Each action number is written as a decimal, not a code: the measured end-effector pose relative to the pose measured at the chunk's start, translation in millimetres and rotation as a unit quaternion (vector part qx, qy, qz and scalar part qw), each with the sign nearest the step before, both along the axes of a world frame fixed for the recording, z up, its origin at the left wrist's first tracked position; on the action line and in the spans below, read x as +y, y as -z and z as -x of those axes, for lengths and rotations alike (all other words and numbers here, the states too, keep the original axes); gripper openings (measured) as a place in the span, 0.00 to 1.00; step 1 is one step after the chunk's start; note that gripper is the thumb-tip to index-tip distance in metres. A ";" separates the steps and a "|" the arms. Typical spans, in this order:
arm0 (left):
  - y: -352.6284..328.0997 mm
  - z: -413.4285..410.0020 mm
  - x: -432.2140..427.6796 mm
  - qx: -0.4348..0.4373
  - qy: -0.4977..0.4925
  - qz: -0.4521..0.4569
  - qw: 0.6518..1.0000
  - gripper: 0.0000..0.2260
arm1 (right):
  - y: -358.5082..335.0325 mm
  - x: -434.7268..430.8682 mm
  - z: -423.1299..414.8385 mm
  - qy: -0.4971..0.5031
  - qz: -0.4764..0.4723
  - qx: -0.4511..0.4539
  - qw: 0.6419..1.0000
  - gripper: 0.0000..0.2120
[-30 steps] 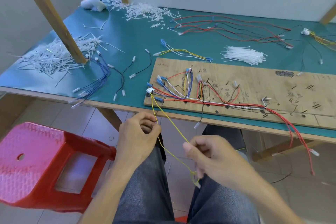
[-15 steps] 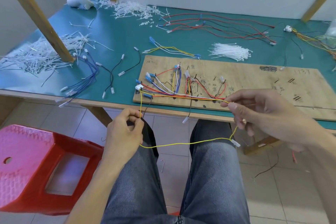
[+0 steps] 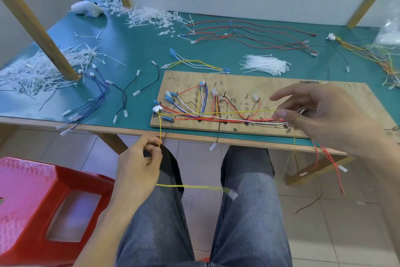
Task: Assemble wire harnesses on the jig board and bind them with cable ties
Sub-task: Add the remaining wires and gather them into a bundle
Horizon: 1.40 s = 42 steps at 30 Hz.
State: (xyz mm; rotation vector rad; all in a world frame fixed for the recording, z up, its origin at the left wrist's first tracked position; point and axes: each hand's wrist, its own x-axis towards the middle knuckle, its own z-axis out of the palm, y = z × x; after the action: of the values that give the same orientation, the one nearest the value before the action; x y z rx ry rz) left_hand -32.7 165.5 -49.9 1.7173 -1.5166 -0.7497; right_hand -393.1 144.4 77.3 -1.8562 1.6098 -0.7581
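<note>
red stool (image 3: 32,201) at 8 o'clock of frame, on floor by L knee; green table (image 3: 140,50) across upper half; pile of cut tie scraps (image 3: 32,74) at 9 o'clock, round foot of slanted wood post (image 3: 43,30); blue wire bunch (image 3: 101,95) just at 3 o'clock of post foot, ends reach over table front edge; 2 black wires (image 3: 125,95) beside it; L hand (image 3: 138,171) below table edge, at 7 o'clock of jig board (image 3: 270,81), fingers curled, pinching yellow wire (image 3: 160,130) that drops straight from white connector (image 3: 156,109) at board's 9 o'clock end; wire tail leaves the hand toward 3 o'clock over the lap, blurred, white terminal (image 3: 232,194) on its end; board lies flat on table near front edge, centre-right; red/white/blue/black wires routed along its near side; 2nd yellow wire (image 3: 238,112) taut from same connector toward 3 o'clock across board; bundle of white cable ties (image 3: 266,65) on table at 12 o'clock of board, apart from it; long red/black wires (image 3: 249,37) further back; R hand (image 3: 324,115) over board's right part, thumb + a finger pinching 2nd yellow wire, other fingers spread loose; red wires (image 3: 331,159) hang off table edge at 6 o'clock of R hand; mixed-colour harness (image 3: 378,54) at 2 o'clock, far right
</note>
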 end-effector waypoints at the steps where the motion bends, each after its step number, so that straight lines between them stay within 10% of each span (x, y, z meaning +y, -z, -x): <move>1: -0.2 -1.0 -0.2 0.001 0.003 0.000 1.000 0.11 | -0.7 -1.0 -1.0 0.005 0.006 0.003 1.000 0.12; 8: -2.4 7.3 2.3 0.078 0.017 -0.019 0.997 0.08 | -7.1 3.0 -1.5 -0.039 -0.039 -0.162 0.985 0.13; 15: -31.4 4.8 1.6 -0.246 0.008 0.137 0.960 0.02 | 15.7 15.9 19.4 -0.045 -0.116 -0.154 0.980 0.21; 20: -39.1 11.0 -26.6 -0.304 0.082 0.177 0.932 0.17 | 24.1 21.4 26.0 -0.035 -0.140 -0.177 0.974 0.20; 42: -13.9 -13.8 -38.2 -0.230 0.086 0.127 0.961 0.20 | 71.1 39.0 38.2 -0.067 -0.221 -0.269 0.935 0.21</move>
State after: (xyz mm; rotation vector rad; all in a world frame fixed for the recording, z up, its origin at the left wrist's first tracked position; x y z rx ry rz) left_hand -18.9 127.3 -35.9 1.6461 -1.9996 -0.2217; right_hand -431.3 183.4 6.2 -1.2762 1.1653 -0.6950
